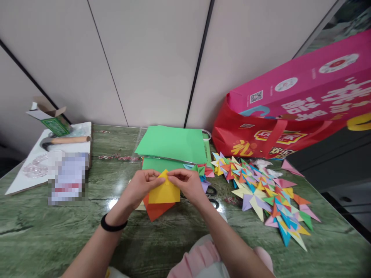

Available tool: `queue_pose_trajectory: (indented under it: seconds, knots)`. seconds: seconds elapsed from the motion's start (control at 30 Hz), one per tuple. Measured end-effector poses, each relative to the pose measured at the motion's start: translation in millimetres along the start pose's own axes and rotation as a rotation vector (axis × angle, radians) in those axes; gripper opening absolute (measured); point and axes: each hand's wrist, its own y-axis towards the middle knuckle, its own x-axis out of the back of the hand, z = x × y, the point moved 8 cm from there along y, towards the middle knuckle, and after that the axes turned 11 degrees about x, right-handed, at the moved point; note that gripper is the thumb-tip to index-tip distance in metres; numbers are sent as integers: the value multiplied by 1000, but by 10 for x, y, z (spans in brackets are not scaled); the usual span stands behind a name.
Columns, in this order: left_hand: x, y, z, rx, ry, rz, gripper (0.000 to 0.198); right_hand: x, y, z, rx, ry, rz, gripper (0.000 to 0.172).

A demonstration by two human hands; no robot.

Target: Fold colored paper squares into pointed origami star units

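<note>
Between my two hands is a piece of yellow origami paper (164,194), folded to a point at its top with a square lower part. My left hand (144,186) pinches it near the peak from the left. On the other side, the fingertips of my right hand (189,185) close on the right slope by the tip. Under the yellow paper lies an orange sheet (156,211), partly covered, with a pale sheet edge showing beside it. Black-handled scissors (213,203) lie just right of my right hand, partly hidden by the wrist.
Green paper (174,143) is stacked behind my hands. Many folded colourful paper stars (255,181) spread over the right side. A red gift bag (246,135) and pink box (290,92) stand behind them. At left are a sickle (69,140), a white board (17,181) and a small green box (58,125).
</note>
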Motion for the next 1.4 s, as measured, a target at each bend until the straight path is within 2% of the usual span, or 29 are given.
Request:
queue_pose_trajectory:
  seconds: [0.83, 1.2, 1.4]
  knots:
    - [-31, -26, -27, -13, -17, 81, 29, -10, 1, 46, 51, -48, -3, 10]
    - [-33, -27, -39, -23, 16, 30, 26, -5, 1, 82, 78, -77, -12, 10]
    - [-34, -21, -28, -23, 35, 19, 28, -13, -11, 145, 158, -145, -2, 9]
